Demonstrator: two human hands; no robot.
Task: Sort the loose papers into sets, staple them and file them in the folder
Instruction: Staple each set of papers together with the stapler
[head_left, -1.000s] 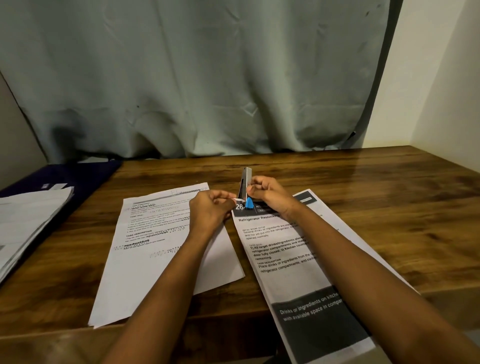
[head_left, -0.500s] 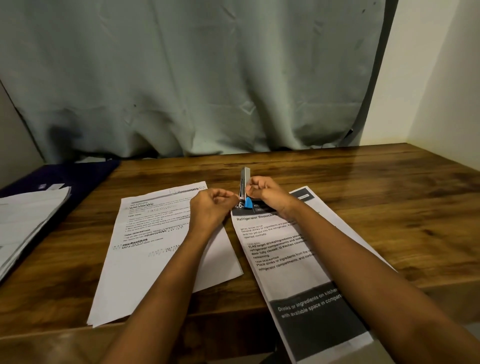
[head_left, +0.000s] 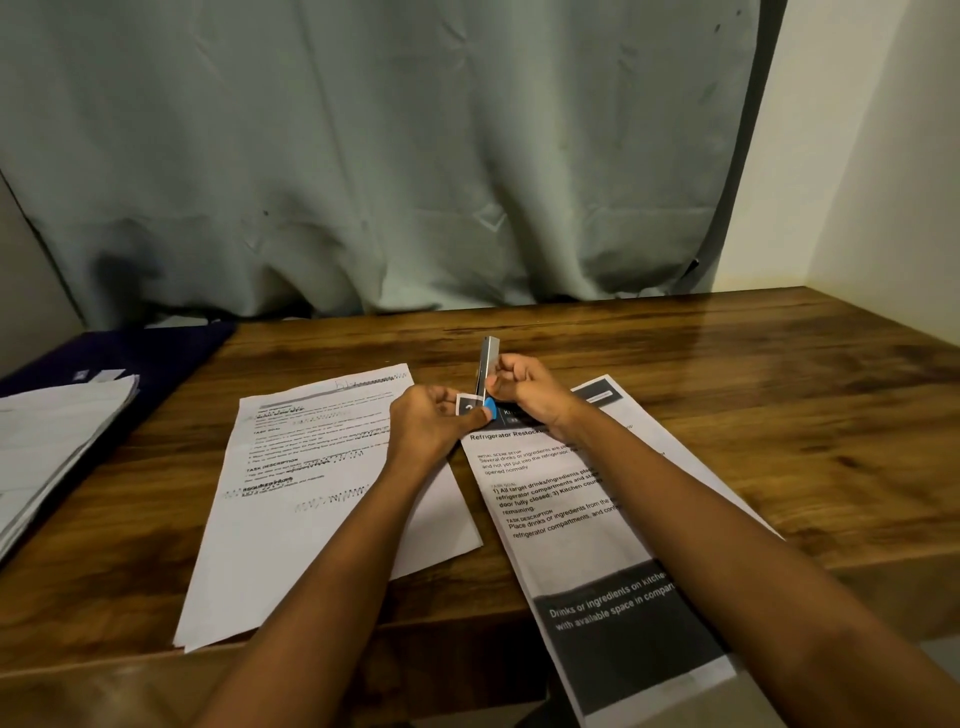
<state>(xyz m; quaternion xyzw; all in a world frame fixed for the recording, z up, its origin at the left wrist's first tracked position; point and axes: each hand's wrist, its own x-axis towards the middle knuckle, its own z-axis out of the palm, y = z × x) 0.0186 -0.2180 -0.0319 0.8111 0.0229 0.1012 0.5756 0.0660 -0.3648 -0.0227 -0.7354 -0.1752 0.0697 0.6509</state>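
Head view: brown wood-grain table (head_left: 753, 415), glossy at right, pushed up against a grey-green curtain (head_left: 389, 156) that fills the upper frame. A cream wall (head_left: 857, 156) forms the corner at upper right. At centre, the right hand (head_left: 530, 395) has its fingers curled round a stapler (head_left: 488, 364), a metal body standing nearly upright with a blue tip at the bottom. The left hand (head_left: 431, 426) pinches the lifted top-left corner (head_left: 467, 405) of the printed set (head_left: 561, 499) headed "Refrigerator Restock...", right beside the blue tip. Cannot tell whether the corner sits inside the stapler mouth; the fingers hide it. The printed set runs from centre to lower right. Its lower end overhangs the table's near edge and the right forearm covers much of its text. Just left of it lies a white text set (head_left: 311, 493), flat, its right side under the left forearm, print too small to read. At the left edge a paper stack (head_left: 47, 441) is cut off by the frame and lies on a dark blue folder (head_left: 156, 353), well apart from the hands. The stack covers part of the folder.
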